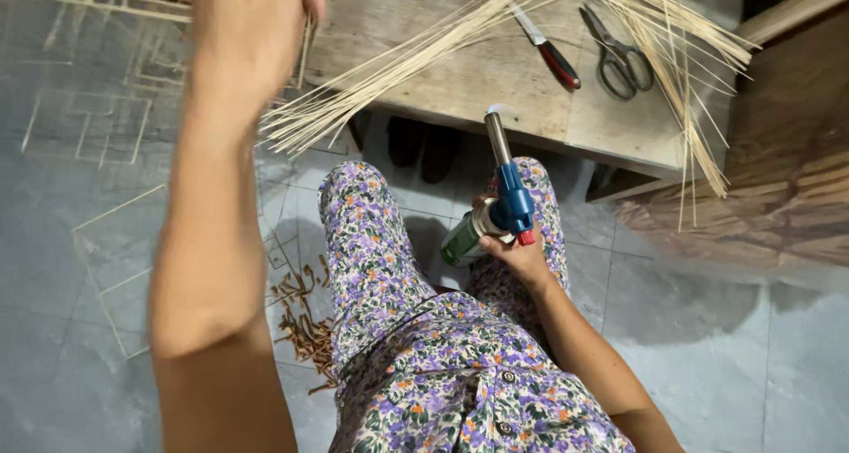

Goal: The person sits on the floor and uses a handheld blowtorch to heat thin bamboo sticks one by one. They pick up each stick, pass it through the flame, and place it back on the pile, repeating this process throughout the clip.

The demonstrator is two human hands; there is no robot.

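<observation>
My right hand (522, 254) grips a gas torch (500, 201) with a blue head, a metal nozzle and a green canister, held over my lap with the nozzle pointing up toward the low wooden table (495, 82). My left hand (252, 11) is raised close to the camera at the top left, blurred, its fingers partly out of frame; nothing shows in it. Below it lie the ends of a bundle of thin pale bamboo strips (398, 60) that fan across the table.
A red-handled knife (548, 51) and grey scissors (619, 55) lie on the table. More strips (685, 82) hang over its right edge. Thin stick frames (106, 241) and brown shavings (305, 325) lie on the grey tiled floor. A wooden piece (778, 170) stands at right.
</observation>
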